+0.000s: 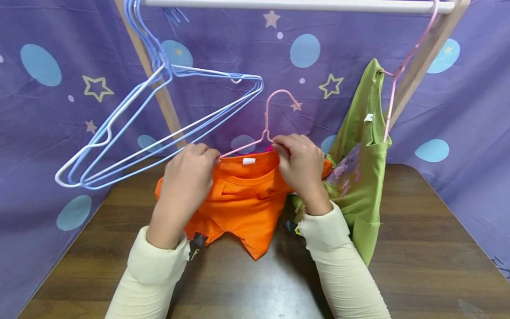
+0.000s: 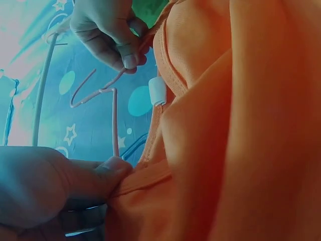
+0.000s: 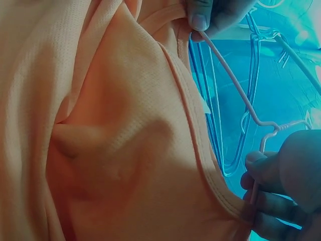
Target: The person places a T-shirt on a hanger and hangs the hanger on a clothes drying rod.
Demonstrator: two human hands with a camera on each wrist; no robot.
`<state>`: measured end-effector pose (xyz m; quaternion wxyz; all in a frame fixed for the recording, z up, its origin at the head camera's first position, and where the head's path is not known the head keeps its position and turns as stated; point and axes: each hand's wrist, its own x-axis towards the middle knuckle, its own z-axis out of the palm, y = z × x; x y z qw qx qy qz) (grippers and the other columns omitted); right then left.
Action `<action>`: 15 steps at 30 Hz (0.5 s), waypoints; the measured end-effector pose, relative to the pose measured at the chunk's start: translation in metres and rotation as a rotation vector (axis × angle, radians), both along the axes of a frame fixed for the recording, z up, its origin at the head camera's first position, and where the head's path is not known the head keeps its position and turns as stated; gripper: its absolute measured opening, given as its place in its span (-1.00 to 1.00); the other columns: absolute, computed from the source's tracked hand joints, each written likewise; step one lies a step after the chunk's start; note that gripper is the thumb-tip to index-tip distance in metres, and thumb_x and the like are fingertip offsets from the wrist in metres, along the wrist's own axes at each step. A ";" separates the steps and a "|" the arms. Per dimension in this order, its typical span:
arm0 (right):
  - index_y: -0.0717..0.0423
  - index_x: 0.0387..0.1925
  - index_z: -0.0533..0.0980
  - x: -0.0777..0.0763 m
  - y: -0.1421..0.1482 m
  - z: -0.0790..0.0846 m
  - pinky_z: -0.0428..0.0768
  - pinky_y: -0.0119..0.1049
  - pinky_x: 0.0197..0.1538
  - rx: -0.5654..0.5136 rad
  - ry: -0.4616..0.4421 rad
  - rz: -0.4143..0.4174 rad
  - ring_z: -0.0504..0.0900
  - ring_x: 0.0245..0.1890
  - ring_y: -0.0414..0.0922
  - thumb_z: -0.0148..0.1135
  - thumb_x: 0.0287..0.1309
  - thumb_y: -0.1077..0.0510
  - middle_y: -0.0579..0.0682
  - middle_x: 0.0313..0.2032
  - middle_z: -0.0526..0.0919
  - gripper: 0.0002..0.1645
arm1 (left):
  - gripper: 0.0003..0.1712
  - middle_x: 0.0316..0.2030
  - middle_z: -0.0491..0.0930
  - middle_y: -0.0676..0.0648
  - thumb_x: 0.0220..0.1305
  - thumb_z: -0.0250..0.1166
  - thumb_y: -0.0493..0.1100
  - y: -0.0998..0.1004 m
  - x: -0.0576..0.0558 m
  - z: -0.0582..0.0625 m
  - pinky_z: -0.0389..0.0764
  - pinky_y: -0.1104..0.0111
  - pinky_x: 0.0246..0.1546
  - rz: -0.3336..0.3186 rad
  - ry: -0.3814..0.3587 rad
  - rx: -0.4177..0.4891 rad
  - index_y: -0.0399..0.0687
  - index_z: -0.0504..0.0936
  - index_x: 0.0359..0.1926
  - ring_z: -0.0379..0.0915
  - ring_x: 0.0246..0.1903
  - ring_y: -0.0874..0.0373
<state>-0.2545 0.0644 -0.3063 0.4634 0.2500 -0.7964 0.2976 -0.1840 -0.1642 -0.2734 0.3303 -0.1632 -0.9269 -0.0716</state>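
Observation:
A small orange shirt [image 1: 243,204], white label at its neckline, hangs between my two hands. A pink wire hanger [image 1: 266,116] rises from its neck opening, hook up; the hanger's lower part is hidden inside the cloth. My left hand [image 1: 187,177] pinches the shirt at its left shoulder, where the hanger's left arm goes under the cloth. With thumb and fingers my right hand [image 1: 300,166] pinches the hanger's right arm close to its neck. In the right wrist view the shirt's neckline [image 3: 200,155] runs down to that right hand.
Several blue and white wire hangers [image 1: 159,128] hang at the left end of a white rail [image 1: 303,4]. On the right, a green garment [image 1: 368,186] hangs from another pink hanger [image 1: 406,62]. A brown wooden table [image 1: 422,248] lies below, with a purple patterned cloth [image 1: 247,40] behind.

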 end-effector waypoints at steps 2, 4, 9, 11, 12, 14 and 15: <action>0.09 -0.25 0.78 0.000 0.001 0.000 0.62 -0.06 -0.29 0.003 -0.005 0.018 0.67 -0.36 0.03 0.38 0.29 0.14 0.00 -0.35 0.78 -0.87 | -0.92 -0.37 0.63 -0.20 0.30 0.27 -0.40 0.000 0.000 0.000 0.62 0.05 -0.38 0.006 -0.012 -0.014 -0.31 0.69 -0.30 0.48 -0.39 -0.14; 0.12 -0.24 0.77 -0.001 0.003 0.001 0.60 -0.08 -0.27 0.003 -0.014 0.056 0.65 -0.36 0.04 0.40 0.27 0.17 0.02 -0.33 0.78 -0.89 | -0.94 -0.39 0.60 -0.20 0.25 0.26 -0.42 0.001 -0.001 0.001 0.60 0.07 -0.39 0.013 -0.019 -0.024 -0.30 0.65 -0.34 0.45 -0.39 -0.13; 0.20 -0.17 0.75 -0.003 0.008 0.003 0.56 -0.12 -0.18 -0.002 -0.047 0.174 0.63 -0.29 0.04 0.44 0.23 0.21 0.07 -0.25 0.78 -0.84 | -0.96 -0.39 0.58 -0.21 0.21 0.25 -0.43 -0.001 -0.001 0.000 0.57 0.07 -0.37 0.023 0.001 -0.007 -0.29 0.62 -0.35 0.45 -0.37 -0.14; 0.22 -0.12 0.73 -0.004 0.010 0.004 0.57 -0.12 -0.11 -0.011 -0.053 0.210 0.65 -0.23 0.05 0.41 0.26 0.18 0.09 -0.21 0.78 -0.79 | -0.94 -0.38 0.59 -0.21 0.17 0.24 -0.44 -0.002 -0.001 0.000 0.57 0.06 -0.39 0.023 0.018 0.012 -0.28 0.62 -0.35 0.46 -0.36 -0.15; 0.23 -0.10 0.72 -0.005 0.011 0.005 0.57 -0.12 -0.07 -0.020 -0.051 0.225 0.65 -0.20 0.06 0.37 0.30 0.17 0.11 -0.18 0.77 -0.78 | -0.93 -0.37 0.59 -0.21 0.16 0.23 -0.45 -0.003 -0.001 0.000 0.57 0.05 -0.41 0.023 0.027 0.022 -0.28 0.62 -0.34 0.46 -0.36 -0.15; 0.25 -0.07 0.71 -0.006 0.015 0.006 0.58 -0.10 -0.02 -0.039 -0.054 0.245 0.66 -0.15 0.06 0.29 0.37 0.16 0.13 -0.15 0.77 -0.75 | -0.90 -0.38 0.59 -0.20 0.13 0.22 -0.47 -0.006 0.000 0.000 0.57 0.02 -0.43 0.025 0.050 0.047 -0.28 0.62 -0.34 0.47 -0.35 -0.16; 0.26 -0.06 0.71 -0.007 0.018 0.006 0.58 -0.09 0.00 -0.046 -0.058 0.250 0.67 -0.13 0.07 0.26 0.39 0.17 0.14 -0.13 0.77 -0.75 | -0.90 -0.37 0.59 -0.20 0.14 0.21 -0.47 -0.007 0.000 0.000 0.57 0.02 -0.43 0.026 0.062 0.059 -0.28 0.62 -0.34 0.47 -0.35 -0.16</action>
